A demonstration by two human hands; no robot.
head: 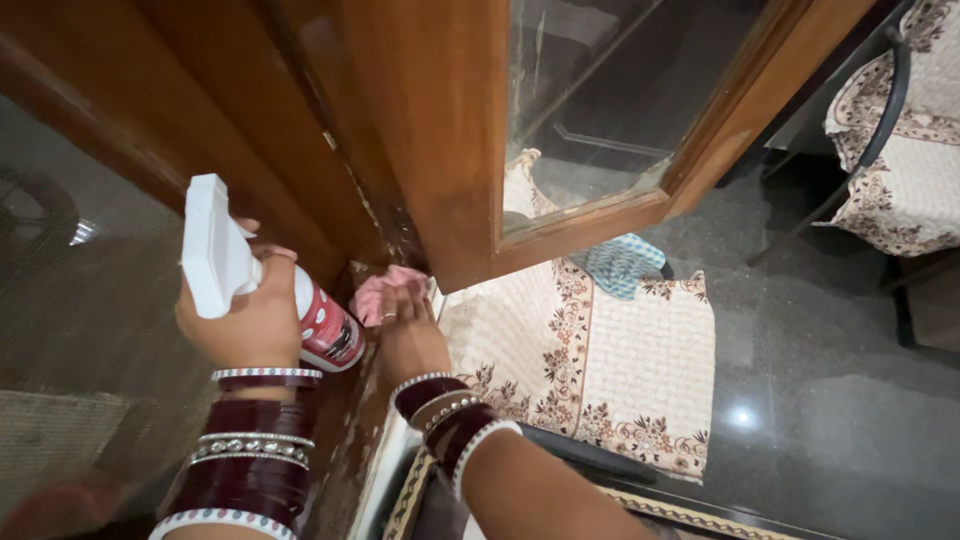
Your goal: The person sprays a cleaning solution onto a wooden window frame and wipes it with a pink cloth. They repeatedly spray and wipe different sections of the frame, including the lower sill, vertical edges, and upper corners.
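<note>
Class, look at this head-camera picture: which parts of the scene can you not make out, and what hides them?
- Spray bottle, head view: body mostly hidden by the left hand.
- Pink cloth: partly covered by the right hand.
- Blue cloth: upper part behind the wooden door frame.
- Chair: cut off by the right edge.

Colours and patterns as seen from the head camera: spray bottle [300, 310], white trigger head above a red body with a white-and-black label; cloth [385, 290], pink; door frame [430, 130], warm reddish-brown wood, its lower edge mottled with pale specks; bangles [250, 450] on both wrists, dark maroon, banded with white and silver beading; seat cushion [610, 360], cream with a fine lattice weave and a brown floral border; second cloth [620, 262], teal and white check; floor [830, 400], dark grey speckled stone; chair cover [910, 170], cream with the same brown floral pattern
</note>
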